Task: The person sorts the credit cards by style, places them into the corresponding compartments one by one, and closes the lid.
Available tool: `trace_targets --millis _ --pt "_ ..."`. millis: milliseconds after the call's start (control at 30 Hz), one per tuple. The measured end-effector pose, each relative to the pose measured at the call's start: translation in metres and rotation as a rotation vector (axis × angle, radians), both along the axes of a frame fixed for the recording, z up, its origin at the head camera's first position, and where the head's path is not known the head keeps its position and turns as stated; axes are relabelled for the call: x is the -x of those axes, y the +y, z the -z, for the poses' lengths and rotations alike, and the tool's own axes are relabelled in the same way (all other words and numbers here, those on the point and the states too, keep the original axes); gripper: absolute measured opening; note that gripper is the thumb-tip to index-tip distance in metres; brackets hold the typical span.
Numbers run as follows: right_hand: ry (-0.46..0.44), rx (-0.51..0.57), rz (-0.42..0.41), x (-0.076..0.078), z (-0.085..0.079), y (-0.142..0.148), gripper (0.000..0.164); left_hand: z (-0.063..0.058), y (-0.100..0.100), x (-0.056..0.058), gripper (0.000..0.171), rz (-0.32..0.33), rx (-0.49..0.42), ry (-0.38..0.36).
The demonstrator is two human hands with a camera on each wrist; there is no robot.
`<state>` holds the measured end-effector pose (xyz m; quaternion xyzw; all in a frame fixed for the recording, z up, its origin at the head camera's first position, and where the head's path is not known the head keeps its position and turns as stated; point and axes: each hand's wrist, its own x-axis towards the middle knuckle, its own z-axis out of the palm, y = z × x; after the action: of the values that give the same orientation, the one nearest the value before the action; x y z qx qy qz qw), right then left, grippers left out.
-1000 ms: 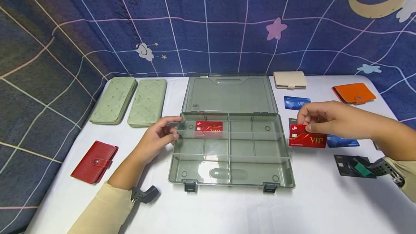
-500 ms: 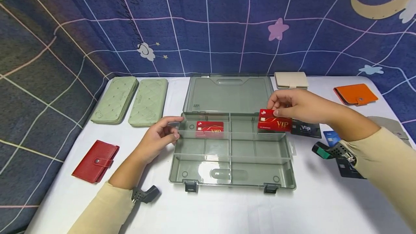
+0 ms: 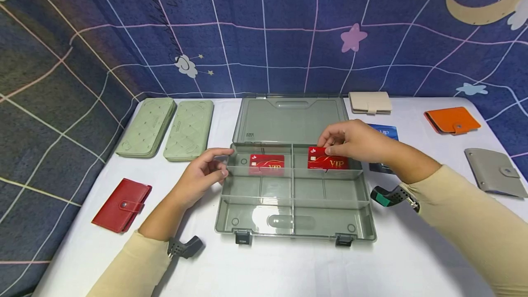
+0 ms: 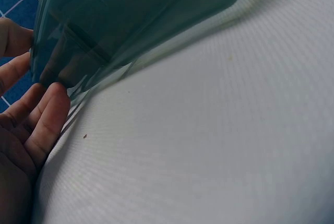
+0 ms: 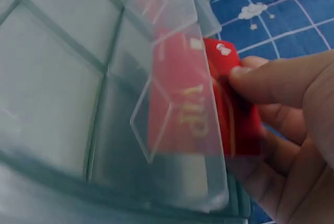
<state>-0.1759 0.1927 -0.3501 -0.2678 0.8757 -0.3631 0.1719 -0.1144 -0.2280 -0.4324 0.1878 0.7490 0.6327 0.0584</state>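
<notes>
In the head view my right hand pinches a red VIP card by its upper edge. The card is partly down in the back right compartment of a grey see-through divider box. Through a clear divider in the right wrist view, the card's lower part shows, with my thumb on its face. A second red VIP card leans in the back left compartment. At the box's left wall, my left hand rests its fingertips on the outside near the back corner; the left wrist view shows the fingers touching that wall.
Two green wallets and a red wallet lie left. On the right are a cream wallet, an orange wallet, a grey wallet and a blue card. The box's lid lies folded back behind it.
My right hand has carried the red VIP card leftward from above the cards at the right and lowered it into the back right compartment. My left hand has stayed at the box.
</notes>
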Motion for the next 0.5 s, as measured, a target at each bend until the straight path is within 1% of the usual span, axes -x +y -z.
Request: trace_targets --millis 100,267,500 --pt "0.029 -0.027 -0.012 -0.002 0.002 -0.004 0.015 -0.001 0.000 0.000 0.047 -0.005 0.008 -0.005" --pt "0.078 -0.075 -0.054 -0.005 0.003 -0.010 0.017 -0.002 0.000 -0.001 0.048 -0.008 0.024 -0.015" --pt "0.082 -0.126 -0.101 -0.008 0.002 -0.011 0.021 -0.002 0.000 -0.001 0.048 -0.009 0.028 -0.009"
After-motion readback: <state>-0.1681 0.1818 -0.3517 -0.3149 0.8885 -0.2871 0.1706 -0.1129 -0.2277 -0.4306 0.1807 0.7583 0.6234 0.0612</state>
